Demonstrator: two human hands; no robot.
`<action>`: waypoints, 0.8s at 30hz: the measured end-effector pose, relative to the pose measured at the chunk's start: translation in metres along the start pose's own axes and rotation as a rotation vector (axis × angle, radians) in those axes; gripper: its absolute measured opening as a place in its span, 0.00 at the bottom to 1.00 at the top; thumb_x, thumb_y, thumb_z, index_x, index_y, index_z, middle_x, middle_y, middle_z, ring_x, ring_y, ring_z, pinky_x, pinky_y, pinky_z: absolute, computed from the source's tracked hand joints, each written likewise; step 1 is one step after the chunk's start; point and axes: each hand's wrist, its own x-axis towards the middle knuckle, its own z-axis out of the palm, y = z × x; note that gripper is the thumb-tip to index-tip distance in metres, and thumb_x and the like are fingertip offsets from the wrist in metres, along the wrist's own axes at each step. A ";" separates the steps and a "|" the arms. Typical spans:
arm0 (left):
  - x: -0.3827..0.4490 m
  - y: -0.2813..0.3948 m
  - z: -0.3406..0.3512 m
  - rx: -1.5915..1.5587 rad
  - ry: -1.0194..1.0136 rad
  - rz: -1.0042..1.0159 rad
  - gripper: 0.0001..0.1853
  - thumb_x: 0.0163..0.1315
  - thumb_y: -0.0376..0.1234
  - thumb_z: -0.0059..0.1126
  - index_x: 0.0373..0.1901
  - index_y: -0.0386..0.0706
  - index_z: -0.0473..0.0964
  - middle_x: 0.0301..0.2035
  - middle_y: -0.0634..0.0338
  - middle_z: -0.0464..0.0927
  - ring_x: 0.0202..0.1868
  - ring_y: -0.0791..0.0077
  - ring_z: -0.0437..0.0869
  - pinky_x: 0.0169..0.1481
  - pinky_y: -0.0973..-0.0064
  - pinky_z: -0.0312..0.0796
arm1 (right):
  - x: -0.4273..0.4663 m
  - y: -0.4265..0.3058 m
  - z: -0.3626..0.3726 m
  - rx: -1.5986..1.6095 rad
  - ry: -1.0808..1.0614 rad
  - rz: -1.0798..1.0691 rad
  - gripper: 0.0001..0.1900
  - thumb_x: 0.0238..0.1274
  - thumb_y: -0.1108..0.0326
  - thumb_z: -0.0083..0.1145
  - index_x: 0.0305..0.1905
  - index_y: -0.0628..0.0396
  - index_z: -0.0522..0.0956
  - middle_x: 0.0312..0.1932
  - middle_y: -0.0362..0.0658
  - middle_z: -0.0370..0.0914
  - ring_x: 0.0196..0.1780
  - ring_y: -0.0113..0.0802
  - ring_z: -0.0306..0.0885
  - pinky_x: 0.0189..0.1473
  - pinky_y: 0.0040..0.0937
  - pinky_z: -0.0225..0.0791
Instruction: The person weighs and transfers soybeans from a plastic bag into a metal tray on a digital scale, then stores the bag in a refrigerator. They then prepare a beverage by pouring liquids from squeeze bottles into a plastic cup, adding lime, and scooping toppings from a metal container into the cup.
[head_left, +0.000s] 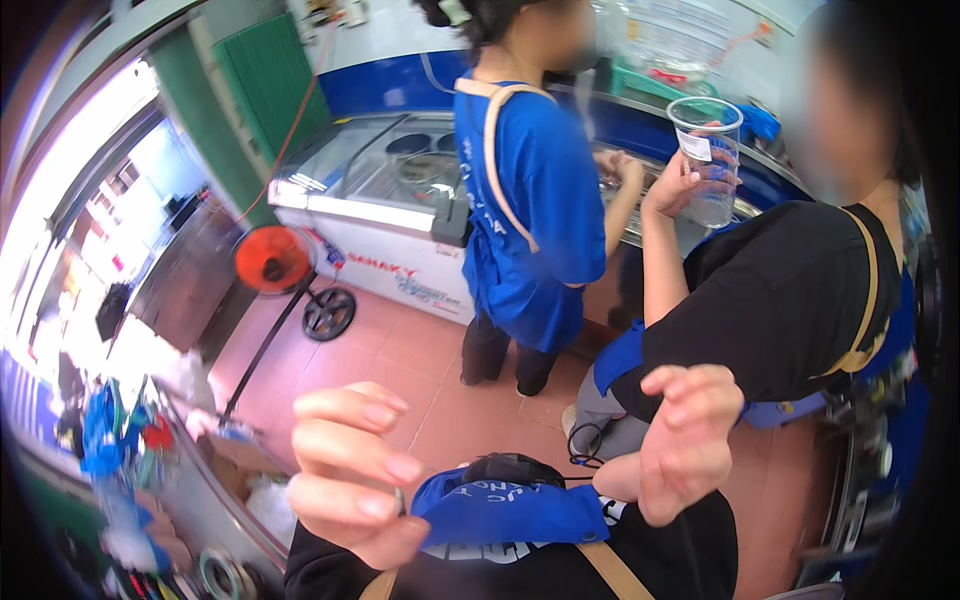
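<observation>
My left hand (352, 472) is raised in front of my chest, with its fingers half curled and spread. A small dark spot shows between its fingertips and thumb; I cannot tell what it is. Opposite it, my right hand (682, 442) is also raised, its fingers bent and its thumb apart, with nothing seen in it. Between and below the hands is my blue apron (510, 514) with tan straps over a black shirt. A black item (514, 469) with a cable (585, 450) shows at the apron's edge.
A co-worker in blue (525, 187) stands beside a glass-topped chest freezer (405, 270). Another in black (765, 300), close on the right, holds a clear plastic cup (709, 180). An orange fan (274, 259) stands left. A metal-edged counter (225, 487) is at lower left.
</observation>
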 end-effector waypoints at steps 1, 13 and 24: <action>0.009 -0.016 -0.010 -0.034 -0.038 -0.030 0.17 0.52 0.38 0.66 0.43 0.53 0.72 0.40 0.60 0.77 0.48 0.60 0.69 0.49 0.60 0.69 | 0.001 0.004 0.001 -0.148 -0.020 0.053 0.09 0.42 0.75 0.59 0.32 0.51 0.81 0.38 0.48 0.74 0.44 0.43 0.71 0.39 0.38 0.75; -0.022 -0.190 0.036 -0.719 -0.402 -0.742 0.13 0.58 0.25 0.55 0.44 0.31 0.73 0.47 0.47 0.75 0.54 0.62 0.74 0.61 0.66 0.64 | -0.037 0.076 0.007 -0.554 -0.049 0.523 0.11 0.45 0.80 0.61 0.37 0.62 0.82 0.39 0.47 0.78 0.42 0.36 0.76 0.42 0.28 0.70; -0.028 -0.239 0.125 -0.682 -0.465 -0.623 0.26 0.55 0.21 0.58 0.58 0.35 0.67 0.56 0.52 0.71 0.59 0.67 0.72 0.63 0.70 0.63 | -0.032 0.083 -0.016 -0.705 0.153 0.532 0.27 0.49 0.83 0.59 0.58 0.65 0.71 0.60 0.52 0.64 0.61 0.40 0.70 0.60 0.35 0.68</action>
